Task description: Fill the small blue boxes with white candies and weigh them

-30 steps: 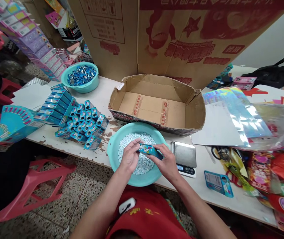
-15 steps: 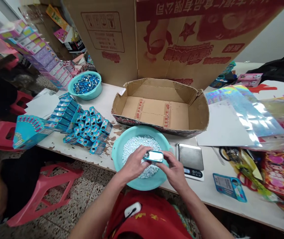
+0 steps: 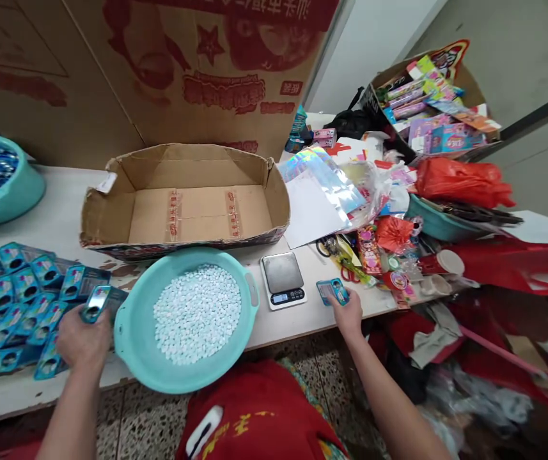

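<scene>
My left hand [image 3: 83, 337] is closed round a small blue carton [image 3: 96, 303] with a shiny top, beside several similar small blue cartons [image 3: 25, 285] piled at the left. To the right, my right hand [image 3: 349, 313] has its fingers on the edge of a flat blue carton [image 3: 326, 291] with a round cut-out, lying on the table. Between my hands stands a turquoise basin [image 3: 132, 342] holding many small white pellets [image 3: 197, 313]. A small digital kitchen scale [image 3: 282, 275] sits right of the basin, its display lit.
Behind the basin is a shallow cardboard tray [image 3: 201, 214], with a big carton [image 3: 158, 115] behind it. Another basin [image 3: 27, 191] with shiny blue pieces stands left. Holographic sheets [image 3: 326, 176], scissors [image 3: 349, 271] and a red plastic bag [image 3: 463, 181] lie right.
My view has turned right. My hands, together over the basin on one small carton, have parted: the left took it to the pile, the right reached the flat carton.
</scene>
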Motion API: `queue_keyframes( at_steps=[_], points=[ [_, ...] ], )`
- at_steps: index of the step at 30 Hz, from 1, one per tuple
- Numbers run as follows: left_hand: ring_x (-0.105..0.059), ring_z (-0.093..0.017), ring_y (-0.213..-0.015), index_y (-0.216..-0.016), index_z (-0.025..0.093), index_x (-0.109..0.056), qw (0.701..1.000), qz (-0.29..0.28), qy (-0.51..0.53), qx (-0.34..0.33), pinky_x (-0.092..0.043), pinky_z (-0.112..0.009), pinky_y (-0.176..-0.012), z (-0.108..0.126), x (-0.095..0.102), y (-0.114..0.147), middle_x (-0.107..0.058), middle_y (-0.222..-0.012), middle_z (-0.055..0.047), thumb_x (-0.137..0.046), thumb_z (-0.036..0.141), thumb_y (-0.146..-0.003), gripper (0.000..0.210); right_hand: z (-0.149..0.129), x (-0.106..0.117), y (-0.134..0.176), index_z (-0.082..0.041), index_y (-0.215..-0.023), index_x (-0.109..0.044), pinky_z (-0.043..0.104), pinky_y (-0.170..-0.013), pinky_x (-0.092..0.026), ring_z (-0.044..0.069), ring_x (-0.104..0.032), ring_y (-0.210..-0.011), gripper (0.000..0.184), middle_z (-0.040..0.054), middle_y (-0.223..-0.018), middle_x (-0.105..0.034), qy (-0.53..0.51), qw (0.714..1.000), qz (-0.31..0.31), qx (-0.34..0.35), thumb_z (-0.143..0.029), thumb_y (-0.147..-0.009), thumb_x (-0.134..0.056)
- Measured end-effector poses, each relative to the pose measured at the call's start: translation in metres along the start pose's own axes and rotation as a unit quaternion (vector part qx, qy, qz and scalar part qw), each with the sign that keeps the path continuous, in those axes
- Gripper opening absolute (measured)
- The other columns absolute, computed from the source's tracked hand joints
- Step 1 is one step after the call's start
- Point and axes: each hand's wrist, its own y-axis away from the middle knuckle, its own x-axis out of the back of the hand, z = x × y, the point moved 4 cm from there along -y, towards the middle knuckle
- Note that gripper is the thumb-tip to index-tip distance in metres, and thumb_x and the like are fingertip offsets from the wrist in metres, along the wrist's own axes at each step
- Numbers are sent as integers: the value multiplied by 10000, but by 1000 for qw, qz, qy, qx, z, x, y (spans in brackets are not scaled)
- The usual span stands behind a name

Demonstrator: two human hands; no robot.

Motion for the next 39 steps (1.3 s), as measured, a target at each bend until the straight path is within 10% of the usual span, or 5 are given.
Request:
queue_keyframes(
  at_steps=[8, 12, 26, 33, 39],
  points=[
    [-464, -295, -1105, -1165, 126, -525, 998, -33, -49, -38, -369, -463, -935, 12, -42, 28, -550, -1166, -160, -386, 436, -872, 449, -84, -21, 0, -154, -1066, -601, 371, -811, -473, 213, -580, -871, 489, 76, -967, -611, -99, 984, -122, 88, -484, -716, -687],
    [-427, -392, -1136, -1214, 135, -523, 956, -215, -189, -57, -346, -546, -897, 35, -98, 73, -496, -1252, -206, -391, 505, -854, 532, -120, -58, 10, -163, -1105, -583, 384, -881, -460, 220, -563, -975, 438, 92, -1030, -596, -111, 963, -181, 164, -419, -760, -671],
    [-573, -211, -831, -806, 183, -581, 884, -438, 157, 36, -424, -289, -748, 70, -162, 124, -618, -853, -51, -555, 359, -764, 183, -41, -25, 14, -210, -1166, -552, 418, -845, -517, 237, -501, -1103, 414, 123, -1215, -474, -121, 984, -104, 74, -445, -826, -577],
    [-458, -92, -419, -966, 201, -531, 660, -398, 554, 315, -260, -170, -339, 60, -130, 107, -569, -672, 4, -582, 511, -782, 363, -41, -23, 4, -186, -1076, -601, 406, -790, -533, 215, -562, -970, 356, 105, -1077, -551, -142, 980, -121, 74, -442, -829, -575],
    [-491, -102, -408, -766, 152, -522, 570, -316, 629, 424, -331, -170, -327, 60, -142, 98, -553, -594, -29, -499, 375, -859, 243, -62, -30, 0, -172, -1081, -599, 371, -773, -510, 214, -557, -976, 341, 113, -1086, -563, -157, 974, -139, 87, -429, -884, -490]
  ],
)
